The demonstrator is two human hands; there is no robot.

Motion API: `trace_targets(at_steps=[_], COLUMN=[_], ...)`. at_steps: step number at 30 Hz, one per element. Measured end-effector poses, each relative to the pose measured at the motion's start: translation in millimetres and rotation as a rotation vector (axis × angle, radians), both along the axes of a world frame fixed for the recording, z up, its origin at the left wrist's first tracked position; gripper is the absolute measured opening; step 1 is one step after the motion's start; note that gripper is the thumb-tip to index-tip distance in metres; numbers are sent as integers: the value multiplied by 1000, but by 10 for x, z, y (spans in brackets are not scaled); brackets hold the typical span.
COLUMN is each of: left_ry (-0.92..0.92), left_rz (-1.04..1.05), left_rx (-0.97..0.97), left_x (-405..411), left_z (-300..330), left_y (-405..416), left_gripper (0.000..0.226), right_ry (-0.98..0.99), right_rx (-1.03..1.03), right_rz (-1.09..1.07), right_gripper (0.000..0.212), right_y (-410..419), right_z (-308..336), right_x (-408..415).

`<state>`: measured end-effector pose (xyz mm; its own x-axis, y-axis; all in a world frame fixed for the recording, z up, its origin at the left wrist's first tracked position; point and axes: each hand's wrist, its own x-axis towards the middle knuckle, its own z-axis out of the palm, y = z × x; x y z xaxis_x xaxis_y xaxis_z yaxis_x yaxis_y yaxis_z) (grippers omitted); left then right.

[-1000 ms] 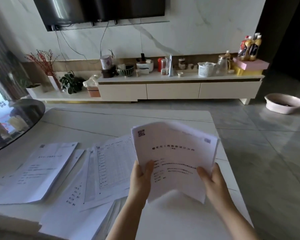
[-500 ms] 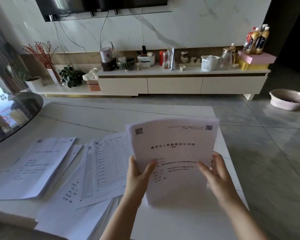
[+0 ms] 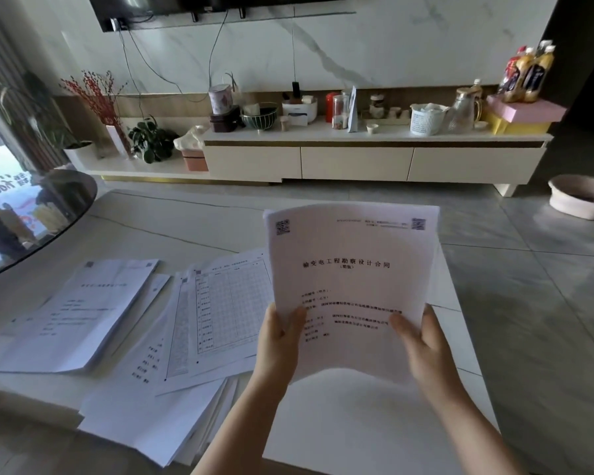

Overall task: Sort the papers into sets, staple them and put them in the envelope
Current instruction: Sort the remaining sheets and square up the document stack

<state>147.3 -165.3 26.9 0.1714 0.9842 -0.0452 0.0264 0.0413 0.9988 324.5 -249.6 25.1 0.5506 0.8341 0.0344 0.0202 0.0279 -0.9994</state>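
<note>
The sheet (image 3: pixel 354 286) held between both hands carries the centred heading 输变电工程勘察设计合同, with QR codes at its top corners.

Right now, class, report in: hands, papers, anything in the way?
Left hand and right hand both grip one sheaf of papers, upright above the table. Other stacks lie unsorted. No stapler or envelope in view. Nothing in the way.

The held sheets (image 3: pixel 352 286) are thin matt white paper with black print. The table (image 3: pixel 172 231) looks like smooth, light marble-like stone, slightly glossy. The round top (image 3: pixel 31 217) is dark glossy glass. The floor tiles (image 3: pixel 535 303) are polished grey.
</note>
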Motion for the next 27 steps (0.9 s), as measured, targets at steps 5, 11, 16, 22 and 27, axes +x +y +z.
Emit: trace_targets(at_steps=[5,11,16,22,27], left_ry=[-8,34,-17,-150,-323], left_rz=[-48,15,152,330,497], left_rx=[-65,-167,-277,-326,-374], left_x=[-31,-82,-416,-1073,-1603], left_z=[-108,-16,162,395,494], left_y=[-63,-37,-68,-154,-244], left_gripper=[25,7,5,8,7], right_ry=[15,-113,-115,238,477], right_rx=[-106,-203,-172,-155,-130], right_rz=[21,1,153,240,274], right_gripper=[38,19,12,15,14], right_y=[-8,11,-94,-118,12], right_z=[-167,-67,233,495,587], right_x=[5,22,-201,-667,-1513])
